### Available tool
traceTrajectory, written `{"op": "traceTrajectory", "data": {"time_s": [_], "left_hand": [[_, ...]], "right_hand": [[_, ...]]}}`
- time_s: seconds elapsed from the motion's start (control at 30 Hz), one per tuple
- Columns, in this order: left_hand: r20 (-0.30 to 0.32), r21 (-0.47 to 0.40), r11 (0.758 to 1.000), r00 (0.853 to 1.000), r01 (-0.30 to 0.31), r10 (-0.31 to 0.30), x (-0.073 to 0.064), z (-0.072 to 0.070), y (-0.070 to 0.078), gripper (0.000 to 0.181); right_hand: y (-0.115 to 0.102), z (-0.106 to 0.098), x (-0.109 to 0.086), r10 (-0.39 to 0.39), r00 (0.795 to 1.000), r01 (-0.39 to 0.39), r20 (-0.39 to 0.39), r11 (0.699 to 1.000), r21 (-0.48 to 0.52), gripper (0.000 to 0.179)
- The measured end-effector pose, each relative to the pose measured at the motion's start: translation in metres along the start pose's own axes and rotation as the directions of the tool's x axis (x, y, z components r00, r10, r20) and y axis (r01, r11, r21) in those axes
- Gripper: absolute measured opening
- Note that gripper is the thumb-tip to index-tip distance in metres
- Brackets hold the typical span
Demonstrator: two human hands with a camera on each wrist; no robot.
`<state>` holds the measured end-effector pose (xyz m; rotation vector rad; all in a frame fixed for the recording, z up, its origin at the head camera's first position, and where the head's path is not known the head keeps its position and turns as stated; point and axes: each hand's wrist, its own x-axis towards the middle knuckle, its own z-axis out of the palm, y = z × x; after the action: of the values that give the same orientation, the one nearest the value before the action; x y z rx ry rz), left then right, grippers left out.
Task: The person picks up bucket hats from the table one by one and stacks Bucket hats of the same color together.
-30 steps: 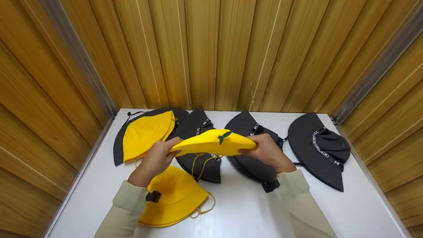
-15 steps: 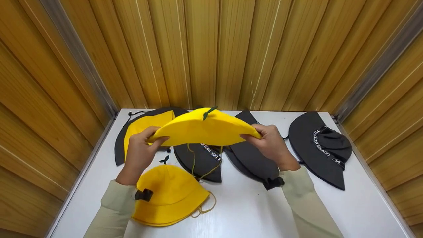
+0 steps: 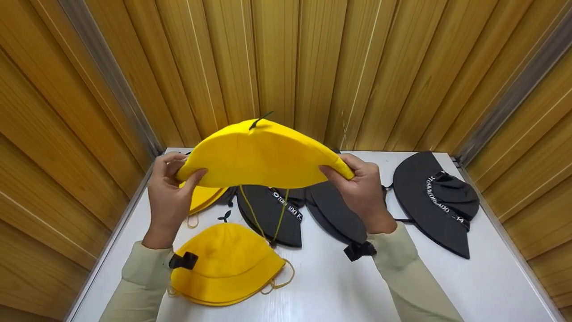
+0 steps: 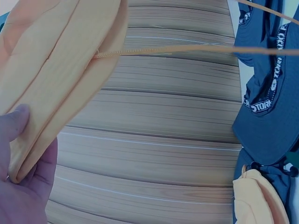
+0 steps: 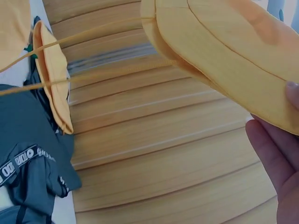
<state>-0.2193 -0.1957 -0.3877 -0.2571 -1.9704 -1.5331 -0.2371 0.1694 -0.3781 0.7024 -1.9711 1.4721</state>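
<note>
Held up above the table is a yellow bucket hat (image 3: 261, 154) with a green sprout on top and chin cords hanging below. My left hand (image 3: 170, 192) pinches its left brim end between thumb and fingers. At the opposite end my right hand (image 3: 364, 188) grips the brim the same way. The left wrist view shows the thumb (image 4: 15, 122) pressed on the fabric, with fingers behind. In the right wrist view the folded hat (image 5: 224, 56) spans the gap to my fingers. A second yellow bucket hat (image 3: 228, 264) lies folded on the table beside my left forearm.
Two black hats (image 3: 270, 219) (image 3: 337, 210) with lettered bands lie behind the held hat, partly hidden. Another black hat (image 3: 435, 201) lies at the right. A further yellow hat (image 3: 205, 199) is mostly covered at the left. Wood-look panels (image 3: 313, 67) enclose the white table (image 3: 330, 286).
Both hands have raised the held hat and tilted it so its face shows more. The left hand has moved left and up, widening the grip. The hats on the table stay put.
</note>
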Motion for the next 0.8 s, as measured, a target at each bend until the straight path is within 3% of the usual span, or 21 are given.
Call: {"op": "traceTrajectory", "data": {"time_s": [0.2, 0.43, 0.6, 0.8], "left_hand": [[-0.066, -0.051, 0.998, 0.997, -0.036, 0.032, 0.008, -0.014, 0.011, 0.044], [-0.146, -0.106, 0.994, 0.988, 0.034, -0.049, 0.014, -0.038, 0.02, 0.037], [-0.168, 0.004, 0.991, 0.977, 0.131, -0.128, 0.008, -0.055, 0.015, 0.036], [-0.135, 0.113, 0.956, 0.957, 0.272, -0.257, -0.013, -0.068, -0.01, 0.037]], "right_hand": [[-0.015, 0.01, 0.01, -0.046, 0.999, 0.046, -0.015, 0.999, 0.02, 0.02], [-0.03, 0.027, 0.01, -0.027, 0.999, 0.024, 0.037, 0.997, 0.072, 0.022], [-0.029, 0.044, -0.001, 0.044, 0.995, -0.056, 0.089, 0.989, 0.133, 0.028], [-0.005, 0.065, -0.03, 0.159, 0.972, -0.188, 0.174, 0.968, 0.167, 0.043]]}}
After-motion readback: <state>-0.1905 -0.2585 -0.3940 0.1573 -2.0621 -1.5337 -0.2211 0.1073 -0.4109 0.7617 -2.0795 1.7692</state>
